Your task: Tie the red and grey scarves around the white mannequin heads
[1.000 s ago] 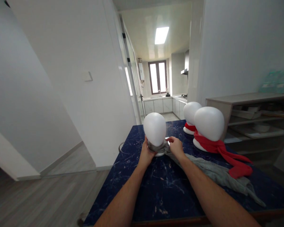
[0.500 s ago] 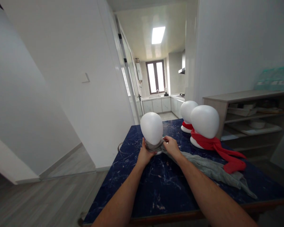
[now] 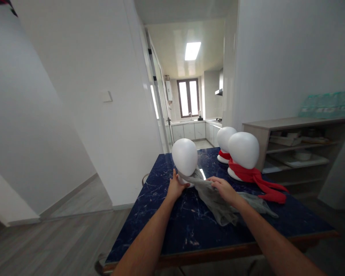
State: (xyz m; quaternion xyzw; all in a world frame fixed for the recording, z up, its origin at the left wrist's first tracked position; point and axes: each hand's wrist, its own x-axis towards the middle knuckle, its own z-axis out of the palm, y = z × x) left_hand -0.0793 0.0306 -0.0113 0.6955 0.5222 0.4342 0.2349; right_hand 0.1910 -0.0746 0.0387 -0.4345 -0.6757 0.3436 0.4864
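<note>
A white mannequin head (image 3: 184, 156) stands on the dark blue marble table (image 3: 189, 226). My left hand (image 3: 175, 187) holds its base at the left side. A grey scarf (image 3: 215, 197) runs from the head's neck down to the right across the table. My right hand (image 3: 224, 188) grips this scarf a short way from the neck, with the loose end bunched under my forearm. Two more white mannequin heads stand behind on the right, the nearer one (image 3: 243, 150) wearing a red scarf (image 3: 258, 180), the farther one (image 3: 224, 140) also with red at its neck.
A grey shelf unit (image 3: 301, 145) with dishes stands against the right wall. A white wall with a switch (image 3: 107, 96) is on the left, and a doorway leads to a kitchen with a window (image 3: 189, 98). Wooden floor lies left of the table.
My right hand has pulled away from the head's neck toward me and to the right, drawing the grey scarf with it. My left hand stays on the base. The view tilted slightly.
</note>
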